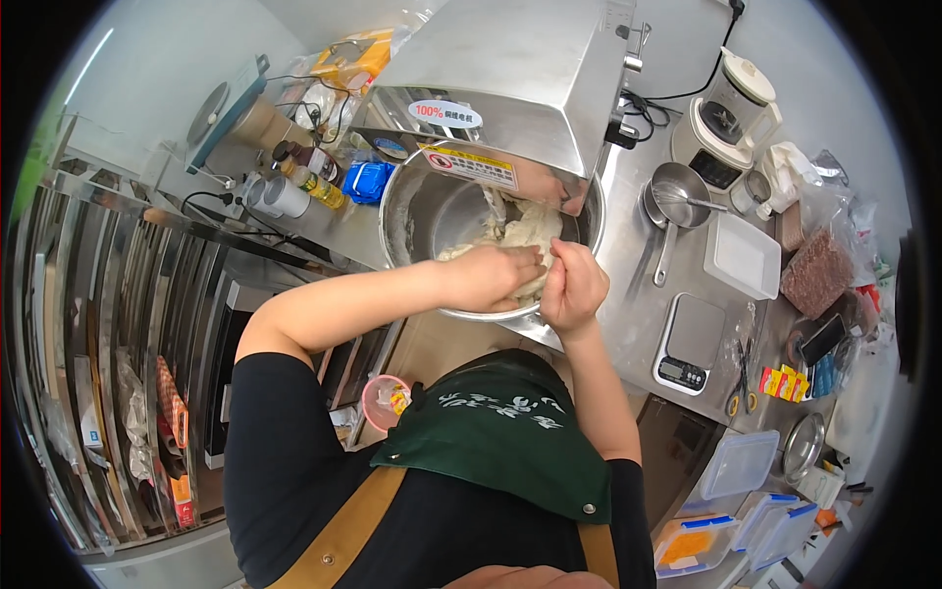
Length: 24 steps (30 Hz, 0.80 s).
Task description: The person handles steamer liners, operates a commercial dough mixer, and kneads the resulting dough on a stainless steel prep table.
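Pale, sticky dough [530, 230] lies in the round steel bowl [394, 221] of a mixer, piled toward its right side and near rim. My left hand [496, 278] reaches over the bowl's near edge, its fingers bent together into the dough; the fingertips are partly hidden. At the right near rim, my right hand [574, 285] is closed, thumb against curled fingers, gripping the dough's edge. Both hands are close together. Above the bowl hangs the steel mixer head [491, 69], which covers the bowl's far part.
Right of the bowl, the steel counter holds a saucepan [677, 187], a white tray [743, 255], a digital scale [692, 339], scissors [743, 383] and a blender [726, 123]. Bottles [319, 187] and a blue packet [368, 183] stand left. A pink bin [383, 404] sits below.
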Motion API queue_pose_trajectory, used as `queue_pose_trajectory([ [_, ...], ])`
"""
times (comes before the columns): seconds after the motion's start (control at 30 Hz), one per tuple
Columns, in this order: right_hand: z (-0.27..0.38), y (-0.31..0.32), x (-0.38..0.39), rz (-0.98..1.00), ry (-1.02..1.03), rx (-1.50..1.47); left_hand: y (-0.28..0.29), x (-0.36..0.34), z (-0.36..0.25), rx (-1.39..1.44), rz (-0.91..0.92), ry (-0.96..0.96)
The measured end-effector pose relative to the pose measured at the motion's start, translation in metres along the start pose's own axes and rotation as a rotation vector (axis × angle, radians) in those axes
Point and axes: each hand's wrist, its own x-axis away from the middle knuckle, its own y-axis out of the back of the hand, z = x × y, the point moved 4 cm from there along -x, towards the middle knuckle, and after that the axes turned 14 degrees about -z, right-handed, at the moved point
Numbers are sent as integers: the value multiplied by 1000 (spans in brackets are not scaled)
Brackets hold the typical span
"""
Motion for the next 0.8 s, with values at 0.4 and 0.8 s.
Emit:
queue_pose_trajectory([
  [0.4,-38,-49,3,1443,20,502,38,33,46,362,-101,434],
  [0.8,-24,-36,-14,862,-113,545,-11,-15,182,158,-395,593],
])
